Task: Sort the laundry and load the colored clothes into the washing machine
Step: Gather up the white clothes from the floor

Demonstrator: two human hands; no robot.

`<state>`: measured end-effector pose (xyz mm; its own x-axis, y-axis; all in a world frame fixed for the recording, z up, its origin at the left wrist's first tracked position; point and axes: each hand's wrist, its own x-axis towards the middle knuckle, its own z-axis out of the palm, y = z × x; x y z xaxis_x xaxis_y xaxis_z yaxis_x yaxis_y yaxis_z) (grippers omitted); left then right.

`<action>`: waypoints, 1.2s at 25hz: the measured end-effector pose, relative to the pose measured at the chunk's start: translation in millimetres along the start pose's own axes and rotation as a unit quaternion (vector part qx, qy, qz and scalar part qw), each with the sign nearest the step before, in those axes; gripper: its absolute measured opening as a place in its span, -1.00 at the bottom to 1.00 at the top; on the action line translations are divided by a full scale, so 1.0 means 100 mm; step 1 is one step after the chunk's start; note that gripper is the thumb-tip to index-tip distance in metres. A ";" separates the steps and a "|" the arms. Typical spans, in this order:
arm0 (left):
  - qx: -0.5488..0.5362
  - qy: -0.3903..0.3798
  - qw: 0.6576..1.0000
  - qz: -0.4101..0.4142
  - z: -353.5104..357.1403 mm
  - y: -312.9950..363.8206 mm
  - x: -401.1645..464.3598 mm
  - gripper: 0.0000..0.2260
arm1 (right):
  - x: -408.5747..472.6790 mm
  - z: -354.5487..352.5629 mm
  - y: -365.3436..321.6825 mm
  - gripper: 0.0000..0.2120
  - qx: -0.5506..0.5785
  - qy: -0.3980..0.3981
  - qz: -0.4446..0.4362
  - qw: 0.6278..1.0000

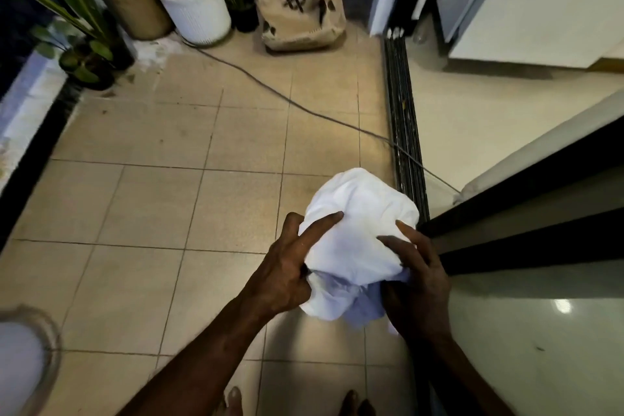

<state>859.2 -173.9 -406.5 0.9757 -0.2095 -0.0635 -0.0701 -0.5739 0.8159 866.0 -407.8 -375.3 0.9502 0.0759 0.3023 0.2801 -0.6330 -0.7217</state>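
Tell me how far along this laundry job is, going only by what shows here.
Done: nothing can be confirmed; no washing machine or sorted pile clearly shows. In hand: the left hand and right hand both grip a bundle of white cloth above the tiled floor. Left: no colored clothes are in view, so loading them seems still ahead.
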 end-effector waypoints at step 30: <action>0.057 0.435 0.884 -0.160 -5.21 2.28 -4.02 -0.15 | 0.52 0.35 -6.69 -0.44 0.280 -0.185 -0.261 0.905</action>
<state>559.2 191.8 103.9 0.7363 0.6375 0.2269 0.2656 -0.5806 0.7696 732.2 47.2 101.4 0.6203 0.5707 0.5381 0.6309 0.0446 -0.7746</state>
